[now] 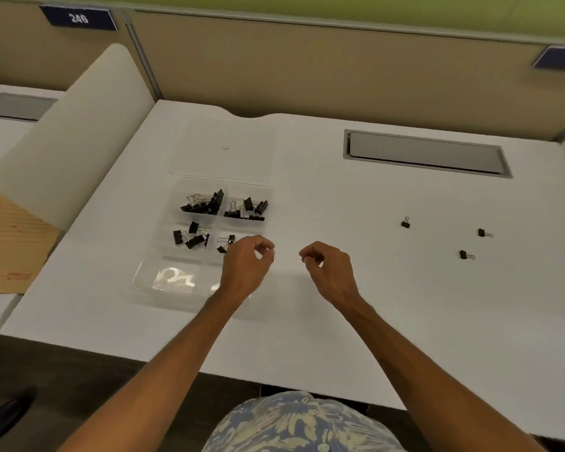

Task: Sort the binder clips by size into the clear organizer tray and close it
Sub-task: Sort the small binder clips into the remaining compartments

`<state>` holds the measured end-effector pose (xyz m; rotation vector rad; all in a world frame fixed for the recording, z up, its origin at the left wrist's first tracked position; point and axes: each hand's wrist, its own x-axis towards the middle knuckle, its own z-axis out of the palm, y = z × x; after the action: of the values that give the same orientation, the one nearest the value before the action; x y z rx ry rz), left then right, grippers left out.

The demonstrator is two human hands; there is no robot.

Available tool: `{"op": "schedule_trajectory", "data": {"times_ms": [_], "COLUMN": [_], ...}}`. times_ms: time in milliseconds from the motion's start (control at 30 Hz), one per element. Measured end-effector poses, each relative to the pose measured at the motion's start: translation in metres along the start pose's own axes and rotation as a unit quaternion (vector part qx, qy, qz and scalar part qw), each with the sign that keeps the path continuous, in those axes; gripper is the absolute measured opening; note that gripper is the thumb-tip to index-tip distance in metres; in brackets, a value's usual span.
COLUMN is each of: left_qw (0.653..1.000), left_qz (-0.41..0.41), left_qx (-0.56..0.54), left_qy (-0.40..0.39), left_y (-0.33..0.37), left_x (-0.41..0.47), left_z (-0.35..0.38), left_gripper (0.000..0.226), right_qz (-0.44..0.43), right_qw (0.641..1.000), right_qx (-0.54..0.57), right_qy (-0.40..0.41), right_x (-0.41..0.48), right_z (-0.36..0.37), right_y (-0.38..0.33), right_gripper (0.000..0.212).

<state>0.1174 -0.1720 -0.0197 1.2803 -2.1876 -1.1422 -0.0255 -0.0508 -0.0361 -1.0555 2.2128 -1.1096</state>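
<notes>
Clear plastic organizer tray [270, 191] holds black binder clips [203, 205] in four compartments; three stray clips [463, 254] at three o'clock; left hand [247, 264], right hand [328, 267] loosely curled, empty.

A blue placard [78, 18] on the partition at the far left reads "246" in white. Another blue placard [560, 58] at the far right shows only a cut-off "2".

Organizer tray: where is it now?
Head view: the clear organizer tray sits left of centre on the white desk, its right edge under the left hand; three loose clips lie to its right.
</notes>
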Motion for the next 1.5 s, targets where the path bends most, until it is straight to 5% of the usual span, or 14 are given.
{"op": "schedule_trajectory", "data": {"times_ms": [567, 1000, 1500], "left_qw": [0.992, 0.994, 0.995], "left_qz": [0.047, 0.026, 0.019], "left_qx": [-0.010, -0.014, -0.007], "left_qy": [-0.116, -0.103, -0.093], "left_y": [0.122, 0.155, 0.159], "left_x": [-0.003, -0.007, -0.011], "left_z": [0.161, 0.243, 0.273], "left_gripper": [0.010, 0.013, 0.012], "right_qz": [0.076, 0.122, 0.078], "right_qw": [0.994, 0.986, 0.980], "right_qx": [0.019, -0.016, -0.182], "right_qy": [0.078, 0.111, 0.024], "right_x": [-0.019, -0.008, 0.038], "right_z": [-0.178, -0.254, -0.270], "right_y": [0.132, 0.222, 0.265], "right_gripper": [0.016, 0.014, 0.039]}}
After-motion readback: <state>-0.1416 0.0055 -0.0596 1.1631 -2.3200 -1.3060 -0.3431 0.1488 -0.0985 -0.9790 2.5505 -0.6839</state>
